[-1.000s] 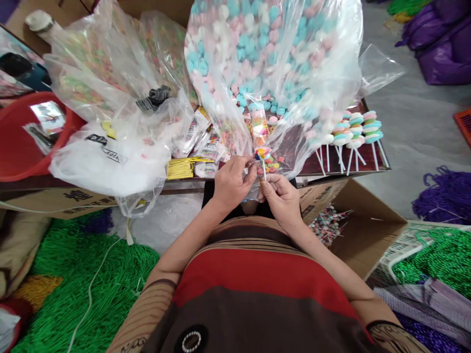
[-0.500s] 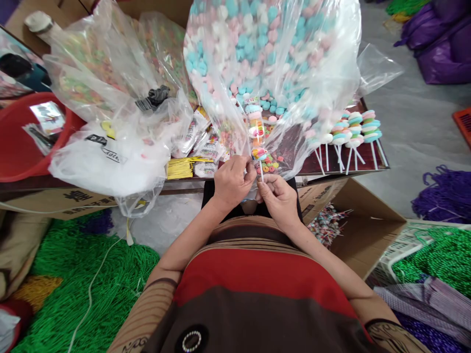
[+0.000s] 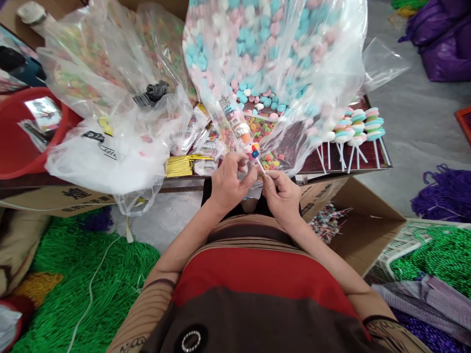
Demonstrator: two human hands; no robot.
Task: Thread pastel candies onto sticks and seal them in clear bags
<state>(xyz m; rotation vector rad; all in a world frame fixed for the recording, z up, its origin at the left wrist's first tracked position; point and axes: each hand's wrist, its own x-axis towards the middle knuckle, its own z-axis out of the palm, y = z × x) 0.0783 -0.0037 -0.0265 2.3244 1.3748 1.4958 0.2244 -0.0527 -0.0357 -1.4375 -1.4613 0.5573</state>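
A wrapped candy skewer [image 3: 243, 130] on a white stick tilts up to the left over the table edge. My right hand [image 3: 281, 196] pinches the lower end of its stick. Beside the bottom of the wrapper is my left hand [image 3: 231, 181], its fingers curled near the stick; what its fingertips hold is too small to make out. Behind the skewer stands a big clear bag of pink, blue and white candies [image 3: 257, 44]. Ring-shaped candies [image 3: 272, 161] lie just beyond my hands. Yellow twist ties [image 3: 180, 166] are stacked left of my left hand.
Several unwrapped candy skewers [image 3: 355, 127] rest at the table's right end. A red basin [image 3: 14, 132] sits at the left, near a white plastic bag [image 3: 106, 162]. Below the right side is an open cardboard box [image 3: 368, 225] holding wrapped skewers. Green strings [image 3: 91, 279] cover the floor at left.
The wrapped skewer has gone from nearly upright to leaning left, and its wrapper has turned. My left hand's fingers have shifted slightly; my right hand still pinches the stick.
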